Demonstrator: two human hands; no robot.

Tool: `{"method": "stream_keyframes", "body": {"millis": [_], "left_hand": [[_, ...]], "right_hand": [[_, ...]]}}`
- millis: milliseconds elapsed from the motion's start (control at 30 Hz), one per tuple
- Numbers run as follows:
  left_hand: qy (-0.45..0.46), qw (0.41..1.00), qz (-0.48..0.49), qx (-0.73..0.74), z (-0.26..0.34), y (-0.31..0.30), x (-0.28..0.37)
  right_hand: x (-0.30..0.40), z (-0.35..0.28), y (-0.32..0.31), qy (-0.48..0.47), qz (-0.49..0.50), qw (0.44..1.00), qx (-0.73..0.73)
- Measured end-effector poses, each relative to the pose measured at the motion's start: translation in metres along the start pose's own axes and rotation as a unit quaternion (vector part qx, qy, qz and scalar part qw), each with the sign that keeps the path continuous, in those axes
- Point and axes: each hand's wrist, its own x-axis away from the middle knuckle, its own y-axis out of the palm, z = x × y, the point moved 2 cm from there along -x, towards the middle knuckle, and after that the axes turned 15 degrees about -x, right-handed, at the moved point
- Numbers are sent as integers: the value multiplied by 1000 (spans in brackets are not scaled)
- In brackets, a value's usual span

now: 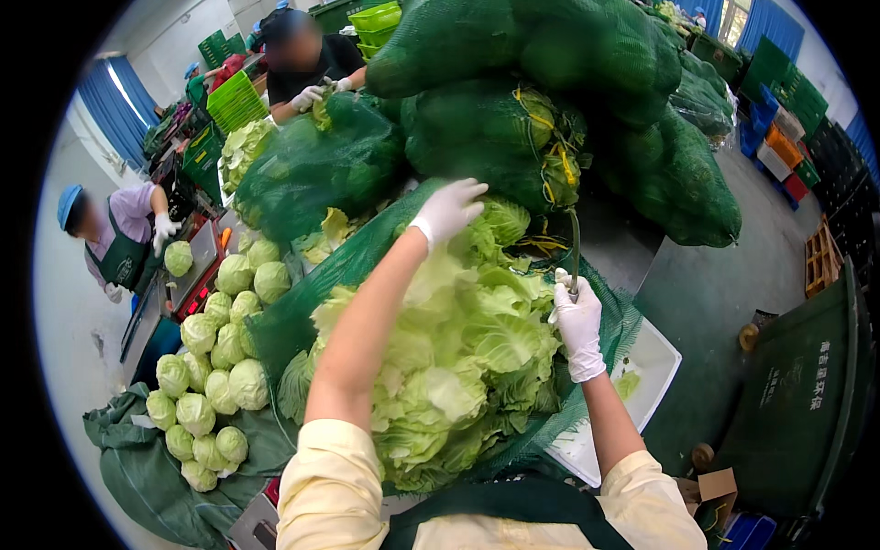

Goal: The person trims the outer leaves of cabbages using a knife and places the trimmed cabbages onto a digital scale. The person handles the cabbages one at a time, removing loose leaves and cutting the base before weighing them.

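A large heap of loose cabbage leaves lies before me on an opened green mesh sack. My left hand, in a white glove, is spread at the heap's far edge, palm down; no held thing shows in it. My right hand, also gloved, grips the handle of a long, narrow curved metal blade, which points away from me, at the heap's right edge. Trimmed cabbage heads are piled left of the sack. A white tray shows beneath the sack on the right.
Full mesh sacks are stacked beyond the heap. A person in white gloves handles a cabbage at a sack. A co-worker stands at a scale at left. A large green bin stands at right.
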Motion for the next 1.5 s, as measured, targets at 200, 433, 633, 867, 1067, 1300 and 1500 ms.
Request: {"method": "stream_keyframes", "body": {"millis": [200, 433, 633, 867, 1067, 1300, 1500], "left_hand": [[-14, 863, -501, -65, 9, 85, 38], [-314, 917, -19, 245, 4, -15, 32], [-126, 863, -404, -276, -164, 34, 152], [-494, 867, -63, 29, -181, 3, 119], [-425, 878, 5, 222, -195, 38, 106], [-413, 843, -49, 340, -135, 0, 80], [-318, 850, -12, 419, -80, -42, 80]], "right_hand": [[-50, 28, -14, 39, -16, 999, 23], [-116, 30, 56, -79, -138, 983, 87], [-159, 41, 146, -118, -277, 942, 151], [-167, 114, 224, 43, -424, 859, 282], [-157, 124, 226, 261, -388, 860, 203], [-146, 104, 214, 255, -413, 873, 48], [-95, 3, 183, -60, -288, 904, 310]]}}
